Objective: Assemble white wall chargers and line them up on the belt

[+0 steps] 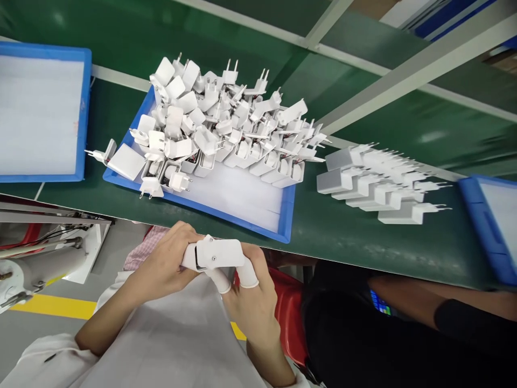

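Between my two hands, just off the bench's near edge, is a white plug-in power adapter [220, 253] with two metal pins showing end-on. A dark gap runs along its left end, between the pin cover and the body. My left hand [167, 269] grips that left end with its fingers closed. My right hand [252, 293] pinches the other end, with white finger cots on thumb and forefinger. Beyond them, a blue-rimmed tray [226, 218] holds a heap of similar white adapters [210, 113], several with their pin covers loose or tilted.
Rows of closed adapters [375, 186] stand on the green bench [323, 237] right of the tray. Another blue tray [40, 113] lies at left, and a blue bin [488, 226] at right. A person in black [363, 334] sits close on my right. A metal post [404, 70] crosses behind.
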A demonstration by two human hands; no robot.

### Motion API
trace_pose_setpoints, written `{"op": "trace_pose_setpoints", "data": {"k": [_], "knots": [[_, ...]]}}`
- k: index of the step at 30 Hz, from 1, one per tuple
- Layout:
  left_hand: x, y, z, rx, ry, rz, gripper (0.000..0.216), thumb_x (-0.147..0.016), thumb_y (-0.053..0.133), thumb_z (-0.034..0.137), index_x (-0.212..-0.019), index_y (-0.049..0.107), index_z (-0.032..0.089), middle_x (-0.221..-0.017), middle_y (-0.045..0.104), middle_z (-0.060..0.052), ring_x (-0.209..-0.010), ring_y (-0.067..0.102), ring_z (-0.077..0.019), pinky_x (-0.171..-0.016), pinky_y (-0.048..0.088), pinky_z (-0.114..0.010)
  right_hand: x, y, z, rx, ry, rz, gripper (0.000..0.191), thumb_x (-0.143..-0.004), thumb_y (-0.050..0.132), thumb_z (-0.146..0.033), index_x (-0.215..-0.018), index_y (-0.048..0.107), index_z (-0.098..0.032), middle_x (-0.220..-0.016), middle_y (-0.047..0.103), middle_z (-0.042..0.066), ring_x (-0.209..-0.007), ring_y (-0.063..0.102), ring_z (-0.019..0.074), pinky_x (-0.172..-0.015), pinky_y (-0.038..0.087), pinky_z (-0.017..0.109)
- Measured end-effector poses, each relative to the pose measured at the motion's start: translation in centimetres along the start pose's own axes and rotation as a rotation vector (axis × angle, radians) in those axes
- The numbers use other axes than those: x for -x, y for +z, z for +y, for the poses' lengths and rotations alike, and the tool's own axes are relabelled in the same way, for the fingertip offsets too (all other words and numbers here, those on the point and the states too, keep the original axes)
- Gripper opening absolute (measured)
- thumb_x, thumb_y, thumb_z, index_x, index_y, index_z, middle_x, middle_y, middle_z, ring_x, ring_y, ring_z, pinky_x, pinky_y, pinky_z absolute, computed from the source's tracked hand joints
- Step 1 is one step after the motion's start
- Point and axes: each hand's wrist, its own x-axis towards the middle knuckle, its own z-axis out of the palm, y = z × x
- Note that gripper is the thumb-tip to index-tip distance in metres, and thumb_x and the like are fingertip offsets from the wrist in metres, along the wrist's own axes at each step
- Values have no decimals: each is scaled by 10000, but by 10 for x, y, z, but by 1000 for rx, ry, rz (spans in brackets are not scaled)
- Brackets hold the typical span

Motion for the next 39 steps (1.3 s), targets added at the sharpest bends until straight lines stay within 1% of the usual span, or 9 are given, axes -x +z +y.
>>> {"op": "trace_pose_setpoints", "data": {"k": [4,8,10,14,18,25,29,32,39], "knots": [[-2,-4,-2,-2,-75,-69,147,-925,596,170,-1009,491,230,-917,532,-7,-829,514,-189,-703,413,-290,-7,3,10,34,-18,-132,203,-994,569,-236,-1195,547,-232,-877,524,23,-677,528,166,-586,473,281],[-2,-6,-6,52,-225,-107,126,-914,595,193,-955,477,213,-885,503,3,-772,503,-174,-674,408,-283,-13,5,16,-62,24,-225,79,-998,551,-263,-1056,530,-214,-866,505,10,-694,512,151,-613,463,262],[-1,-6,-7,78,-242,-108,135,-919,608,221,-949,477,214,-869,493,9,-761,499,-170,-668,401,-281,-13,4,16,-108,61,-209,97,-980,580,-249,-1059,530,-220,-904,521,15,-744,533,156,-643,472,263],[-1,-3,-4,108,-249,-105,170,-910,625,209,-961,464,224,-884,494,16,-756,490,-163,-661,393,-274,-11,2,11,-138,58,-149,276,-958,614,-202,-1215,523,-250,-1031,551,42,-877,562,185,-734,504,301],[-2,-1,-1,79,-298,-100,198,-887,607,150,-923,429,226,-861,473,27,-754,485,-160,-668,386,-276,-11,1,9,-106,12,-151,319,-966,602,-170,-1263,511,-243,-1012,531,55,-908,523,207,-752,502,323],[-2,2,-5,41,-309,-127,170,-896,592,186,-879,426,220,-857,467,19,-743,472,-166,-659,383,-288,-16,3,18,-128,-2,-281,165,-963,548,-155,-1112,515,-219,-946,479,50,-880,487,223,-688,472,328],[-3,1,-3,36,-323,-104,192,-893,606,187,-912,419,224,-853,481,25,-731,474,-161,-656,378,-286,-15,4,17,-166,38,-219,219,-958,560,-146,-1154,513,-230,-989,483,54,-907,484,224,-734,476,349],[-5,0,-1,18,-272,-104,211,-890,599,147,-922,407,230,-855,468,29,-748,467,-162,-659,368,-281,-16,4,15,-179,-10,-171,276,-942,576,-108,-1176,514,-239,-988,477,51,-900,460,218,-732,454,340],[-3,-3,-2,-24,-190,-115,195,-899,566,111,-873,409,222,-907,462,9,-815,462,-174,-704,363,-291,-28,8,22,-196,-141,-198,194,-879,555,-81,-952,457,-232,-926,474,36,-842,436,208,-638,355,322]]}}
